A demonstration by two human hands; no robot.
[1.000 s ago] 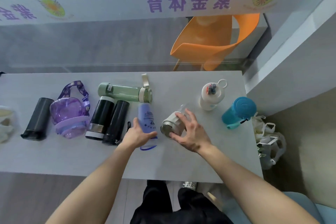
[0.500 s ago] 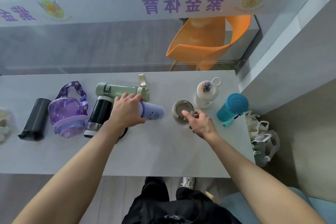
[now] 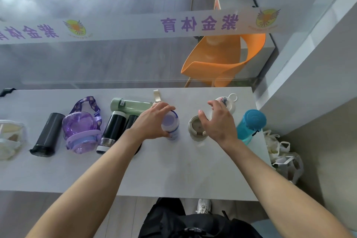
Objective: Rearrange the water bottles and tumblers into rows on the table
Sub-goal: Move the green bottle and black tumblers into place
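A pale lavender-blue bottle (image 3: 171, 126) stands upright on the grey table (image 3: 173, 170). My left hand (image 3: 151, 121) grips it from the left, fingers over its top. Just to its right stands a silver tumbler (image 3: 196, 127), seen from above. My right hand (image 3: 217, 120) hovers beside it with spread fingers and holds nothing. Behind that hand is a white bottle with a ring lid (image 3: 230, 101). A teal bottle (image 3: 251, 123) stands at the right edge.
Lying to the left are a green bottle (image 3: 131, 103), two black flasks (image 3: 112, 131) side by side, a purple jug with a strap (image 3: 81, 131) and another black flask (image 3: 47, 135). White bags (image 3: 286, 162) sit past the table's right end. An orange chair (image 3: 222, 60) stands behind glass.
My left hand has swung the lavender bottle from lying to upright. My right hand has let go of the tumbler, which now stands upright, and has spread open beside it.
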